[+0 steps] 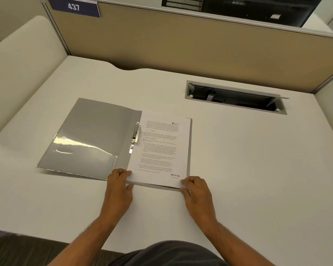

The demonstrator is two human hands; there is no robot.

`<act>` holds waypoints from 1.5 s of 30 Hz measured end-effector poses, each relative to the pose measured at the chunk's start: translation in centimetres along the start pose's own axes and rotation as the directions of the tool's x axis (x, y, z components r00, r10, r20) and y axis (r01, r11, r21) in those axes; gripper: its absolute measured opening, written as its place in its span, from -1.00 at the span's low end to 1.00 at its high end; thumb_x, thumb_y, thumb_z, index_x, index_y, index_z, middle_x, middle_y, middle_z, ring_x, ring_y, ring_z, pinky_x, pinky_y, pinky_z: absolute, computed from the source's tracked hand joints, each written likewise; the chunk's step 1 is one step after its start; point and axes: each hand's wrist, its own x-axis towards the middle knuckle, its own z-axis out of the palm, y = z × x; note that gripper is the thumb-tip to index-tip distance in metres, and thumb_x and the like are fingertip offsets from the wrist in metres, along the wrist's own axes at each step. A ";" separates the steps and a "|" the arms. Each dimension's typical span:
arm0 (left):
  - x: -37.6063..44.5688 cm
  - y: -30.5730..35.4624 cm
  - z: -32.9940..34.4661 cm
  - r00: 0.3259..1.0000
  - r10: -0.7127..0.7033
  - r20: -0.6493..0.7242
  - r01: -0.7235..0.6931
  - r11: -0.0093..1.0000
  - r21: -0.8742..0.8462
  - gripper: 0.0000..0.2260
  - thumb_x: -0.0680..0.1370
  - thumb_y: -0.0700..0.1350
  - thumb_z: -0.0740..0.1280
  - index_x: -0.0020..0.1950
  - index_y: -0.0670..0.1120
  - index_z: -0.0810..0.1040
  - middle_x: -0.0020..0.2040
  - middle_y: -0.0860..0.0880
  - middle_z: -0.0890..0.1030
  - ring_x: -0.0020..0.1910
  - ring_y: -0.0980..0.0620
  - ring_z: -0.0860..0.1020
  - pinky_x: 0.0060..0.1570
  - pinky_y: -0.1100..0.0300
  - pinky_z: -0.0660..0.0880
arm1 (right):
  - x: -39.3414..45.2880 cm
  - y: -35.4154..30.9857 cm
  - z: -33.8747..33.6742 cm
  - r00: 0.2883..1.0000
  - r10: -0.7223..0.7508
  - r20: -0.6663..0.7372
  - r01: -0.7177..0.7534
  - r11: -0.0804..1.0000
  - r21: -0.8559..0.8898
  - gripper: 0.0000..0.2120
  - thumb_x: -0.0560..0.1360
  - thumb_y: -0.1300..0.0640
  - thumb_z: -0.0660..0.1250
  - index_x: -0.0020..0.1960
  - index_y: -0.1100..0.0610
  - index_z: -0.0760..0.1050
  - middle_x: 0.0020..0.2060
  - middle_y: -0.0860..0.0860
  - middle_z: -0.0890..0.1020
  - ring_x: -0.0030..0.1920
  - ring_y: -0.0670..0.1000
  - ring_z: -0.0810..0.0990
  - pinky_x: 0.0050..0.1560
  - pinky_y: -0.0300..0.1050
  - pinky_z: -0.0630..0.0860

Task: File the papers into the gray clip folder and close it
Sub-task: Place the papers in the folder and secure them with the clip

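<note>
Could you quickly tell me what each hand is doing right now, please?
Left hand: fingers curled, pinching the near left corner of the papers.
Right hand: fingers curled, gripping the near right corner of the papers.

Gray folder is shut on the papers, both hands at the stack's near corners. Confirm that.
Not shut: the head view shows the gray folder lying open, the papers on its right half. The left hand and right hand are at the stack's near corners.

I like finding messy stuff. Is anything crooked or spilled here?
Nothing spilled or torn. The papers lie squared on the open folder, both hands at their near corners. Only the clip isn't over them yet.
</note>
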 end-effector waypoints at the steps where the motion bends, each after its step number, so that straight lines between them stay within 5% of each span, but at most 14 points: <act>1: 0.1 0.0 0.0 1.000 -0.001 -0.004 0.001 1.000 -0.008 -0.63 0.48 -0.24 0.47 0.27 -0.13 0.52 0.25 -0.13 0.48 0.20 -0.11 0.51 0.23 0.00 0.51 | 0.0 0.0 0.0 1.000 -0.003 -0.004 0.003 1.000 -0.005 -0.77 0.53 0.09 0.39 0.18 0.05 0.56 0.11 -0.08 0.57 0.05 -0.12 0.50 0.13 -0.33 0.47; 6: 0.1 -0.2 0.2 1.000 0.006 -0.011 -0.006 1.000 -0.019 -0.65 0.48 -0.24 0.47 0.25 -0.13 0.52 0.23 -0.12 0.49 0.18 -0.10 0.51 0.22 0.02 0.51 | -0.1 0.0 0.0 1.000 0.003 0.006 -0.003 1.000 -0.029 -0.75 0.54 0.06 0.38 0.21 0.05 0.54 0.13 -0.09 0.55 0.05 -0.16 0.46 0.12 -0.47 0.32; 20: 0.0 -0.6 0.1 0.996 0.083 -0.034 -0.083 0.997 0.001 -0.70 0.52 -0.28 0.42 0.24 -0.18 0.55 0.18 -0.09 0.51 0.13 0.03 0.45 0.16 0.27 0.40 | -0.3 -0.6 0.0 0.998 -0.032 -0.050 0.028 0.996 -0.088 -0.78 0.50 0.18 0.42 0.15 0.15 0.61 0.06 -0.05 0.59 0.08 -0.05 0.52 0.11 -0.34 0.37; 36: 1.5 -1.3 -1.3 0.996 0.080 0.048 -0.079 0.996 -0.027 -0.73 0.48 -0.17 0.49 0.15 -0.09 0.54 0.09 0.00 0.49 0.02 0.02 0.51 0.10 0.13 0.55 | -0.5 -0.9 -0.3 0.998 -0.049 -0.045 0.046 0.997 -0.060 -0.65 0.51 0.13 0.43 0.28 0.13 0.54 0.16 -0.04 0.52 0.12 -0.05 0.53 0.13 -0.20 0.55; 45: 15.9 5.8 -4.3 0.987 0.158 -0.007 -0.158 0.981 -0.113 -0.78 0.53 -0.10 0.42 0.17 -0.01 0.56 0.10 0.04 0.49 -0.05 0.11 0.54 -0.19 0.42 0.36 | 10.6 -1.9 -3.0 0.985 0.112 -0.129 -0.105 0.993 0.057 -0.63 0.53 0.14 0.39 0.32 0.10 0.48 0.18 -0.01 0.54 0.11 -0.04 0.55 0.13 -0.15 0.52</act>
